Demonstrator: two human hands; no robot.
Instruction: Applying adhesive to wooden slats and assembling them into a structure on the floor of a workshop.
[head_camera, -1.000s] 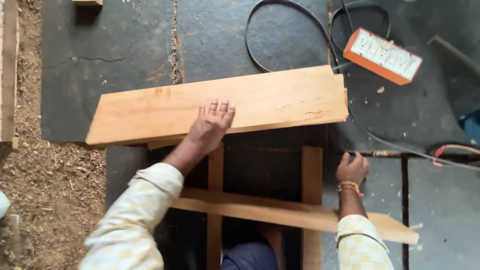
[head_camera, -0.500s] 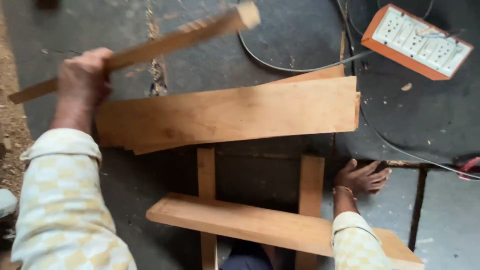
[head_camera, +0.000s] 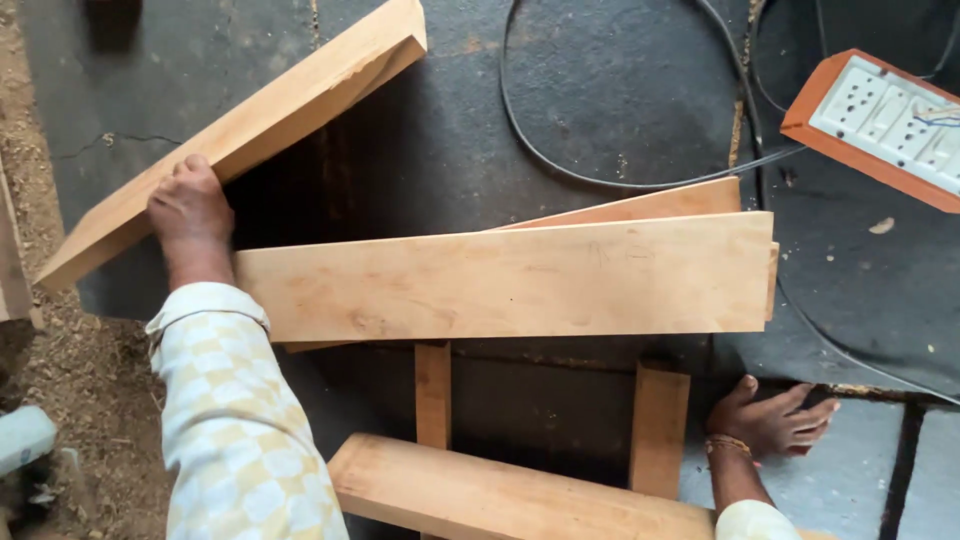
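Note:
My left hand (head_camera: 190, 208) grips a long pale wooden plank (head_camera: 290, 110) by its edge, holding it tilted, its far end raised toward the upper middle. Just right of that hand lies a wide flat board (head_camera: 510, 280) stacked on another board (head_camera: 640, 205) whose corner pokes out behind. My right hand (head_camera: 772, 418) rests flat on the floor at the lower right, fingers spread, holding nothing. Two short upright wooden slats (head_camera: 433, 395) (head_camera: 660, 430) run under the wide board, and a thick plank (head_camera: 500, 495) crosses them at the bottom.
An orange-framed socket board (head_camera: 880, 125) sits at the upper right, with black cables (head_camera: 560, 165) looping over the dark floor. Sawdust (head_camera: 70, 380) covers the ground at the left, beside a wood piece at the left edge (head_camera: 12, 270).
My left hand has left the flat board and picked up a plank, then swung it from edge-on to broad face up. My right hand stays on the floor.

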